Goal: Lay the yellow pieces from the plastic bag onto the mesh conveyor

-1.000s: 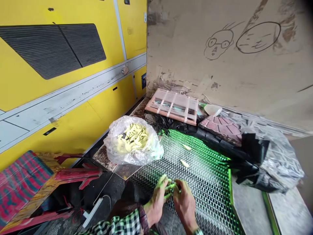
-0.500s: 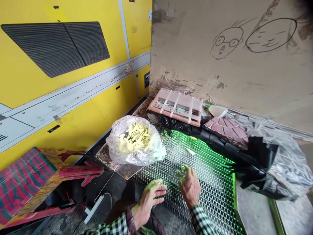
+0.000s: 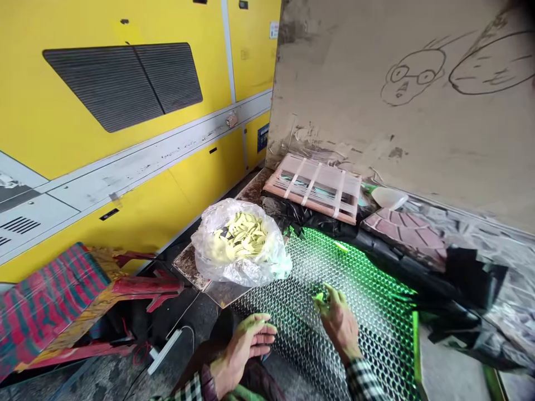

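My right hand reaches over a metal mesh belt. Its thumb and fingers are pinched around a small pale yellow-green piece, partly hidden and tinted by green light. My left hand hangs near the belt's front left edge, palm turned inward, fingers stretched and slightly curved, holding nothing. Further up the belt lies another thin yellow piece. Left of the belt, a clear plastic bag stands open on a small table, filled with pale yellow crescent-shaped pieces.
A yellow machine runs along the left. A cardboard panel with drawn faces stands behind. A taped wooden frame, a pinkish slab and black plastic border the belt. A red stand with plaid cloth is at left.
The view has turned slightly left. A yellow piece that lay mid-belt is gone from there, and one now shows between my right fingers. My left hand has drawn back a little.
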### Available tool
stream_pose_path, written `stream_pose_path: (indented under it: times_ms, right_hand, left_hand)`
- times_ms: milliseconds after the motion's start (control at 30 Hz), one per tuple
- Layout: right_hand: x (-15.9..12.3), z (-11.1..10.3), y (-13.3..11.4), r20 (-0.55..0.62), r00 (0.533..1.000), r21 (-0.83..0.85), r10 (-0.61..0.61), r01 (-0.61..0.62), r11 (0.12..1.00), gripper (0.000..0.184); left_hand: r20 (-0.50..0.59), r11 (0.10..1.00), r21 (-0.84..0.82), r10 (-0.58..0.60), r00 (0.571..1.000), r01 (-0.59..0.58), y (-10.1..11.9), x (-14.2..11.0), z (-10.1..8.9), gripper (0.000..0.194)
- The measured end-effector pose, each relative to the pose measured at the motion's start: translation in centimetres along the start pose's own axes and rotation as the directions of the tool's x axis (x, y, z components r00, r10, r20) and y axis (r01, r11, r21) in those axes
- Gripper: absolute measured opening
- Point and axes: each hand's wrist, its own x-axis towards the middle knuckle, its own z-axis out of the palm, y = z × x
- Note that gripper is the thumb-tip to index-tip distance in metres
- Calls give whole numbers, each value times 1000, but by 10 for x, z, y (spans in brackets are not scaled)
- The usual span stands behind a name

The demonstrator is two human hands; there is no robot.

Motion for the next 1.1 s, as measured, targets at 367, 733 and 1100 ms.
stream_pose_path:
  times_ms: [367, 733, 1100]
  right_hand:
    - [-6, -8, -49, -38, 992, 348, 118, -98, 932, 55]
    - [84, 52, -183, 177, 981, 445, 84, -156, 882, 57]
    - [96, 41, -244, 408, 848, 858, 337, -482, 176, 25]
  left_hand:
    - [177, 891, 321, 276, 945, -321, 74, -43, -2, 48]
    - [200, 490, 750, 474, 858, -445, 150, 11, -60, 29]
    - [253, 411, 796, 440, 862, -444, 220, 24, -90, 37]
